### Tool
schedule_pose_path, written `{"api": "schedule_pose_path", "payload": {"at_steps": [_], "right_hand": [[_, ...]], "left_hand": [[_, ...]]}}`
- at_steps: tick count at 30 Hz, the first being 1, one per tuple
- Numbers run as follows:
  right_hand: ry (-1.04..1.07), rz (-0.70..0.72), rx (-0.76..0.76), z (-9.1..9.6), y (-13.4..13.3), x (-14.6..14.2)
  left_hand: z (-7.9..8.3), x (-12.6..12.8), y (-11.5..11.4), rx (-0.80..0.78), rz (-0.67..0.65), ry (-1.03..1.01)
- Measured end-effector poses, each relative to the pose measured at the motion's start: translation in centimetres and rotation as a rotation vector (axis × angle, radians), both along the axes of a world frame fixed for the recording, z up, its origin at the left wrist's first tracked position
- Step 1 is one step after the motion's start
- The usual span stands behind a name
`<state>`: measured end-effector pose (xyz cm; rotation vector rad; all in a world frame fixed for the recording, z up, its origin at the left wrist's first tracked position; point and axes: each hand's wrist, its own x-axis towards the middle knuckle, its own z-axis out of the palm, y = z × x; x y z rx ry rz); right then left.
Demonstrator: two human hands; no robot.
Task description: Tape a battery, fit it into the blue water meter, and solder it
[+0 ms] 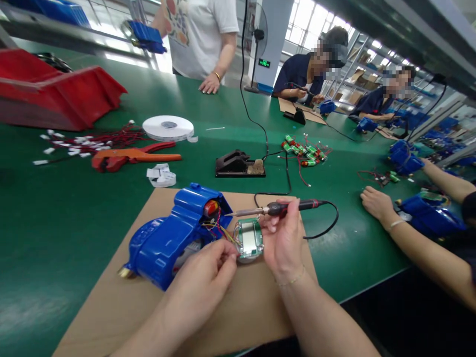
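Observation:
A blue plastic device housing [167, 240] lies on a cardboard sheet [122, 307], with red and yellow wires running out of it to a small green circuit board with a display [249, 238]. My left hand [208, 270] pinches the wires at the board's left edge. My right hand [284, 238] holds a soldering iron [277, 209] pointed left, its tip near the housing's opening, while its fingers also steady the board's right side.
A black soldering stand [238, 164], orange pliers [130, 156], a white tape roll [169, 128], loose wired connectors [85, 141] and green batteries [303, 151] lie on the green table [55, 223]. A red bin [52, 94] sits far left. A co-worker's hand [377, 203] rests at right; other people work behind.

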<state>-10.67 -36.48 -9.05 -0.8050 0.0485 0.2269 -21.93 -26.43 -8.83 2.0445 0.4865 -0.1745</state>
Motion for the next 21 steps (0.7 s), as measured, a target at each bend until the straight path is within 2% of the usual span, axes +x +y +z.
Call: {"api": "schedule_pose_path", "payload": {"at_steps": [3,10,13,17,21], "right_hand": [[-0.021,-0.007,-0.017,0.0,0.0,0.1],[-0.031,-0.001,-0.027,-0.1,0.0,0.1],[-0.016,0.006,-0.004,-0.1,0.0,0.1],[0.021,0.012,-0.005,-0.2,0.0,0.4],[0.039,-0.051,-0.018,0.2,-1.3,0.8]], "left_hand": [[-0.2,-0.1,0.0,0.063,-0.034,-0.046],[-0.1,-0.2,0.8,0.094,-0.128,-0.056],[-0.4,-0.1,0.7,0.100,-0.096,-0.056],[-1.0,-0.1,0.2,0.010,0.011,-0.066],[-1.6,-0.5,-0.2,-0.048,0.049,-0.093]]}}
